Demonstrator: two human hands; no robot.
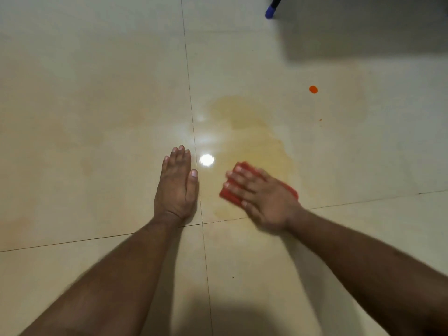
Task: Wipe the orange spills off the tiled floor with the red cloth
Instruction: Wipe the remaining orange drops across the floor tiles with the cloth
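Head view, looking down at tiled floor (pixel 97 93). Two bare forearms enter from the bottom edge, one on each side.

Left hand (pixel 177 187): flat on the floor, palm down, fingers straight and held together, thumb alongside. Holds nothing. It lies just left of the grout line that runs away from the person, with the wrist near the grout crossing.

Right hand (pixel 261 197): palm down on the red cloth (pixel 231 194), fingers straight and slightly spread, pressing it against the floor. Hand is motion-blurred. One cloth counted; it appears folded into a small pad. Red shows past the fingertips, to the left of the fingers, and as a strip along the far side of the hand. The rest is hidden under the palm.

Hands are apart, the grout line running between them. One bright round light reflection (pixel 206 160) lies on the floor between them, just beyond fingertip level.

Spills, counted:
1. One pale orange-yellow smear (pixel 254 132), wide and thin. It starts around and under the right hand and spreads away from the person.
2. One solid orange drop (pixel 313 89), round, well beyond the right hand and to its right, apart from the smear.
3. One tiny orange speck (pixel 320 120), nearer than the drop, also to the right of the hand.

Farthest: one dark leg with a blue tip (pixel 269 12) touches the floor at the top edge, far beyond the right hand, with a broad shadow to its right.
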